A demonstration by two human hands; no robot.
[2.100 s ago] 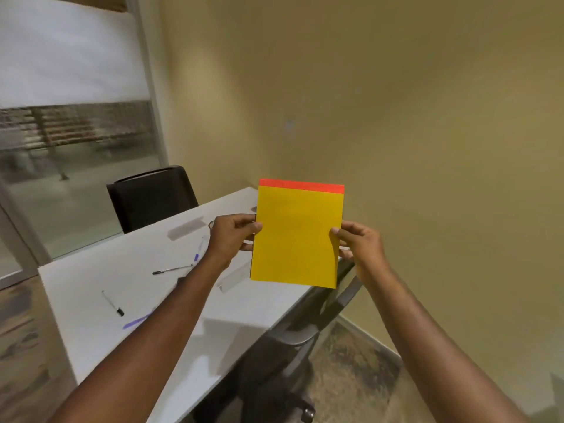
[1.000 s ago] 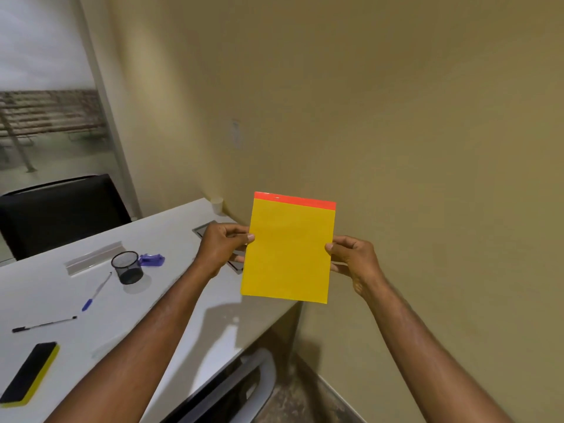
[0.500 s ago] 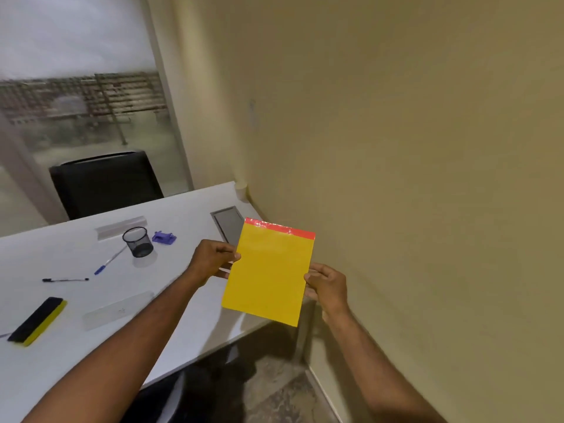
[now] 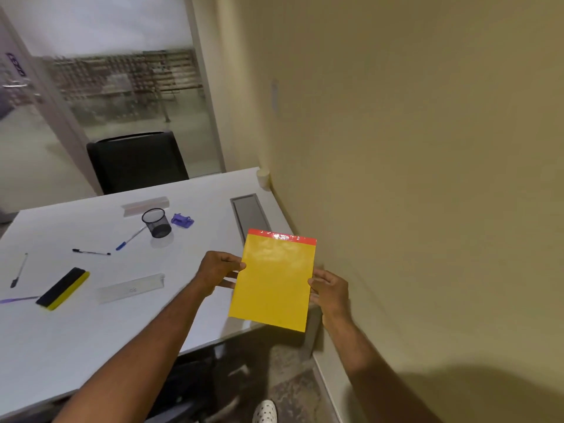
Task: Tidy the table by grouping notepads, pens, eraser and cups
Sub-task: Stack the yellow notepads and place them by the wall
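Notepad (image 4: 273,282) lower; mesh cup (image 4: 156,222) empty

I can't see the fingers of the left hand (image 4: 217,271) or the right hand (image 4: 331,290) behind the yellow notepad (image 4: 273,282), only thumbs on its front. The notepad covers the near end of the grey table slot (image 4: 250,213) and part of the table's (image 4: 76,331) right edge. A purple strip (image 4: 18,299) at the left edge of the frame is cut off. The view through the glass, upper left, is blurred. I can't tell what the small purple thing (image 4: 182,220) is. A spotted shoe (image 4: 265,412) is cut by the bottom edge.
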